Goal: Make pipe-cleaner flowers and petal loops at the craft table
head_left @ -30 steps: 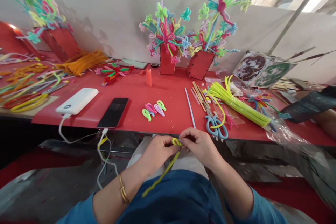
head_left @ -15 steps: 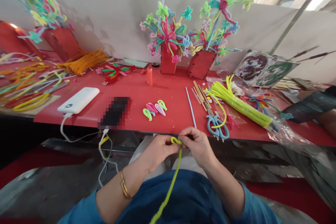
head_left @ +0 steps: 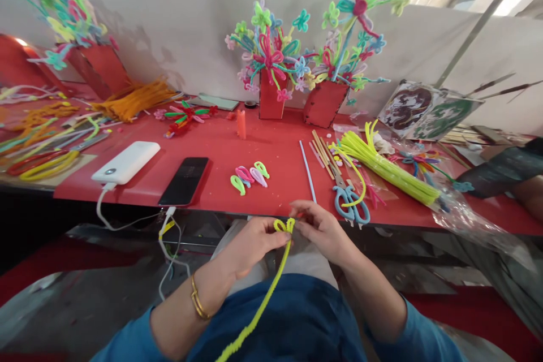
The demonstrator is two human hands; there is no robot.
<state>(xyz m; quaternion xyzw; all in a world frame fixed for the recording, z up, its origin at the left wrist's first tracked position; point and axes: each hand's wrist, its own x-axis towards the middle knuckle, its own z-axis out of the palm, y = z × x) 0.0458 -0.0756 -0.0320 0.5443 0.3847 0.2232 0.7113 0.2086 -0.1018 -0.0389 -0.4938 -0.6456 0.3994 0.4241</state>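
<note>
Between the thumb and fingers of my left hand (head_left: 261,240) is a yellow-green pipe cleaner (head_left: 271,288), bent at its upper end into two small loops. Its long tail hangs down across the blue clothing on my lap. Just right of the loops, my right hand (head_left: 320,232) has its thumb and bent fingers apart, with nothing visible between them. On the red table (head_left: 220,141) beyond lie several small pipe-cleaner loops (head_left: 250,176) in green, pink and lilac. A pale blue stick (head_left: 307,169) lies near my right hand, beside blue-handled scissors (head_left: 352,203).
A bundle of yellow-green pipe cleaners (head_left: 390,169) rests on clear plastic at the right. A phone (head_left: 184,182) and a white power bank (head_left: 126,163) with cables lie left. Red boxes (head_left: 271,96) of pipe-cleaner flowers stand behind. Another person's arm (head_left: 530,192) shows at far right.
The pipe cleaner's end now shows two loops instead of one. My right hand has come off it slightly to the right, its fingers parting. The tail has swung left.
</note>
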